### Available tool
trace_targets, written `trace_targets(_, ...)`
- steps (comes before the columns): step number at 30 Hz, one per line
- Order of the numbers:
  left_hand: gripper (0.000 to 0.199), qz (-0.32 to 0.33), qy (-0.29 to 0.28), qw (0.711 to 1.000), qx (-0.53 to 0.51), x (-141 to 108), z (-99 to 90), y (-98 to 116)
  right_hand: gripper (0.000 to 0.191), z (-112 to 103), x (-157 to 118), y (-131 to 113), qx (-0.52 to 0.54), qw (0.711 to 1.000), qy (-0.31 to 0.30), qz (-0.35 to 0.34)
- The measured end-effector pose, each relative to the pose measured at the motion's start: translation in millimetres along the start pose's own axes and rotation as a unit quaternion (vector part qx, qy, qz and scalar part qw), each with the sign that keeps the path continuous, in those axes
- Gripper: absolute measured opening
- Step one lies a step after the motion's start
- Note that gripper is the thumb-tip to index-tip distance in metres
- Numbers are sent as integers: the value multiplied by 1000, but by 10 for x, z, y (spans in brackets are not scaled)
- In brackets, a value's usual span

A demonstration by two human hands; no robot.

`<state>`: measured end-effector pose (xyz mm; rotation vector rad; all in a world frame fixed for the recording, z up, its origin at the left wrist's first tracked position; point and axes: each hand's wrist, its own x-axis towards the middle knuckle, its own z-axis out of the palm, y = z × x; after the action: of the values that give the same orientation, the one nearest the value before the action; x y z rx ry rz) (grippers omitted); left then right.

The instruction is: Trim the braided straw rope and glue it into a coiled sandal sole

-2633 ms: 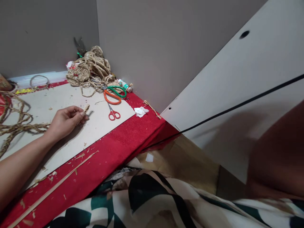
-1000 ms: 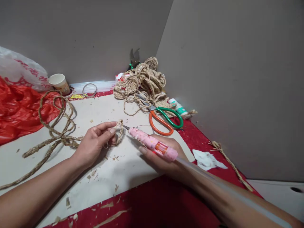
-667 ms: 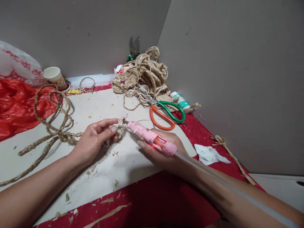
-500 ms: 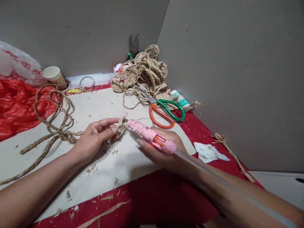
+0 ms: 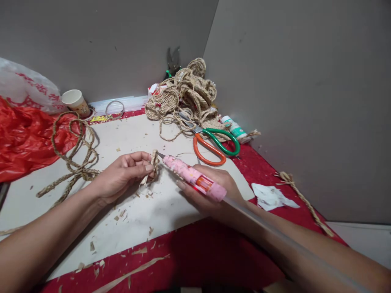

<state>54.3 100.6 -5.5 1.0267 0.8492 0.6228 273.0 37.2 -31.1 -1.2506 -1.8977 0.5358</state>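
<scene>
My left hand [image 5: 130, 173] pinches a short end of braided straw rope [image 5: 154, 162] between thumb and fingers, with pale loose threads hanging below it. My right hand [image 5: 210, 191] is wrapped round a pink-covered hot glue gun [image 5: 192, 176], a clear glue stick [image 5: 262, 221] trailing from its back over my forearm. The gun's dark nozzle points left and is close beside the top of the rope end; whether it touches cannot be made out. A longer looped rope [image 5: 73, 162] lies left of my left hand.
Scissors [image 5: 210, 146] with orange and green handles lie beyond my right hand, against a heap of coiled rope [image 5: 189, 93]. Pliers [image 5: 173, 61] lean behind it. A paper cup [image 5: 75, 101] and red plastic bag [image 5: 30, 142] are left; a crumpled tissue [image 5: 271, 197] is right.
The rope end in my left hand has turned more upright, showing more of its braid. The nozzle has come slightly off its top. The whole view has shifted a little.
</scene>
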Motion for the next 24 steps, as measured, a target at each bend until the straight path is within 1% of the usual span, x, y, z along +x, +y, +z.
trace_targets(4, 4, -2, -10, 1000, -9, 11, -12, 7, 27, -3, 8, -35, -16, 1000, 8, 13)
trace_targets(8, 3, -15, -15, 1000, -13, 18, -16, 7, 26, 10, 14, -41, -24, 1000, 14, 0)
trace_targets(11, 2, -22, -15, 999, -20, 17, -8, 3, 28, 18, 21, -37, -23, 999, 14, 17)
trace_targets(14, 3, -24, -11, 999, -25, 16, 1, 1, 30, 26, 32, -35, -14, 999, -2, 42)
trace_targets(16, 4, -27, -8, 999, -28, 17, 2, 0, 32, 34, 38, -27, -14, 999, 1, 44)
trace_targets(19, 8, -33, -5, 999, -34, 22, -8, 0, 31, 44, 40, -16, -24, 999, 21, 24)
trace_targets(24, 17, -35, -15, 998, -42, 25, -23, -4, 30, 30, 31, -42, -34, 998, 1, 47)
